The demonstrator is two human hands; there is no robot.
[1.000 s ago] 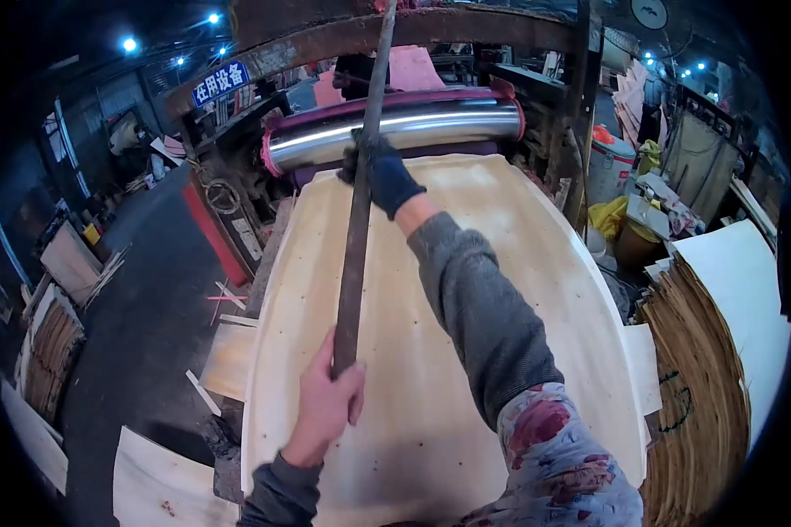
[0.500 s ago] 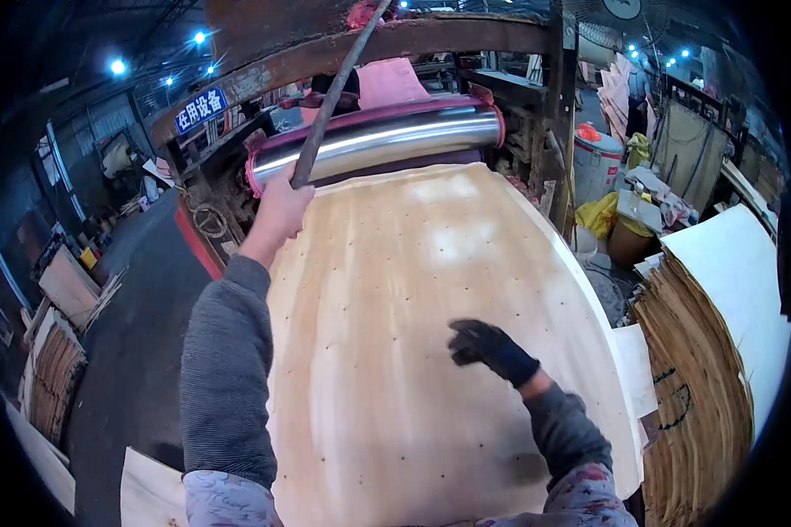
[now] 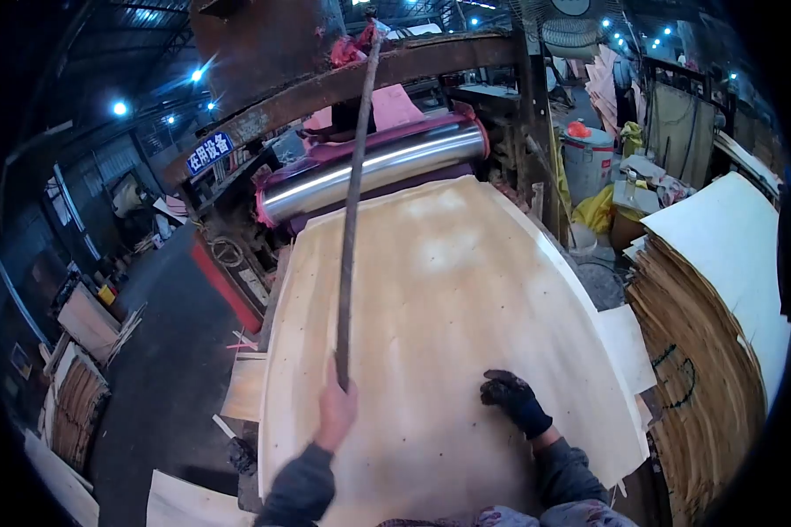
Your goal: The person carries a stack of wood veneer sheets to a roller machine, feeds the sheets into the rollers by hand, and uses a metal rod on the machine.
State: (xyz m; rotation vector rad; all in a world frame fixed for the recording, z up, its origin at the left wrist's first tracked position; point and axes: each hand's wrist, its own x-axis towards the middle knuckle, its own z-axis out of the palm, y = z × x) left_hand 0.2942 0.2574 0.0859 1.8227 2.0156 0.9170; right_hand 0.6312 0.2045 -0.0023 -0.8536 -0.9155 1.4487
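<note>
My bare left hand (image 3: 337, 411) is closed around the lower end of a long, dark stick (image 3: 351, 237). The stick slants up over the wood veneer sheets (image 3: 413, 307), and its far end is beside a pink, ragged clump (image 3: 351, 51) on the machine's crossbeam. In a dark glove, my right hand (image 3: 514, 404) is over the right part of the veneer, fingers slightly bent and holding nothing. Whether it touches the sheet I cannot tell. Beyond the veneer lies a shiny metal roller (image 3: 378, 174) with pink-stained edges.
A rusty crossbeam (image 3: 431, 63) with a blue sign (image 3: 209, 153) spans the machine. At right stands a tall stack of veneer (image 3: 694, 351), with a grey drum (image 3: 586, 162) and yellow bags (image 3: 596, 211) behind it. More sheets (image 3: 77, 404) lean along the left aisle.
My left hand has drawn back toward me from near the roller, still gripping the stick. My right hand has shifted slightly right and nearer to me. The view has tilted up a little.
</note>
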